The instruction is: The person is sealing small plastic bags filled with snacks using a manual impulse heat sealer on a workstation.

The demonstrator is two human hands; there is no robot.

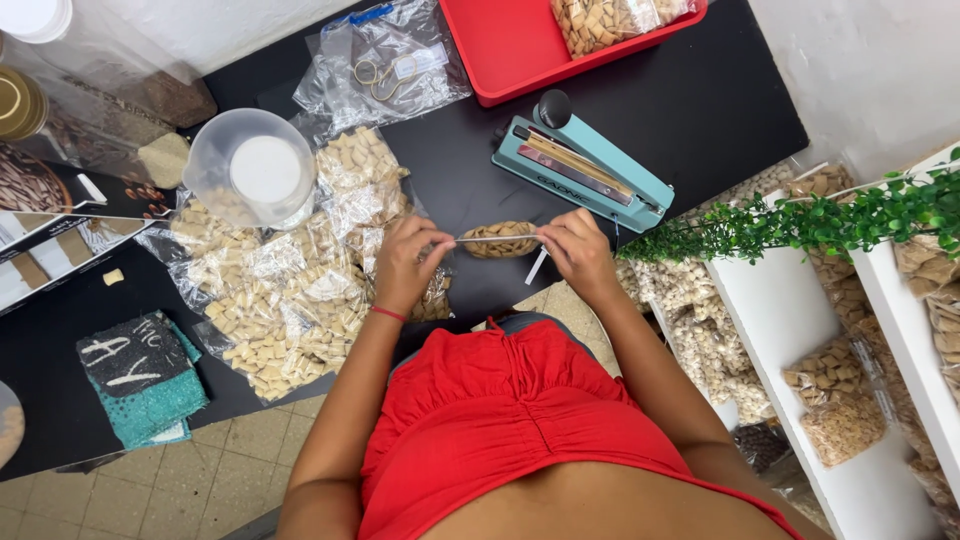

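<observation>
Both hands, left hand (408, 262) and right hand (578, 252), are pinching the mouth of a small filled bag (499, 240) at mid-frame, gripping it taut below the teal sealer (580, 172), while many filled bags (290, 290) are lying heaped on the desk (700, 100), apparently done, this one seemingly unsealed.

One teal heat sealer (583, 168), one red tray (510, 45) and one clear measuring cup (251, 167) sit on the black tabletop (690, 100). Two hands, left hand (408, 262) and right hand (578, 252), share one small filled bag (499, 240). The heap of filled bags (290, 270) by the left edge is too jumbled to count.
</observation>
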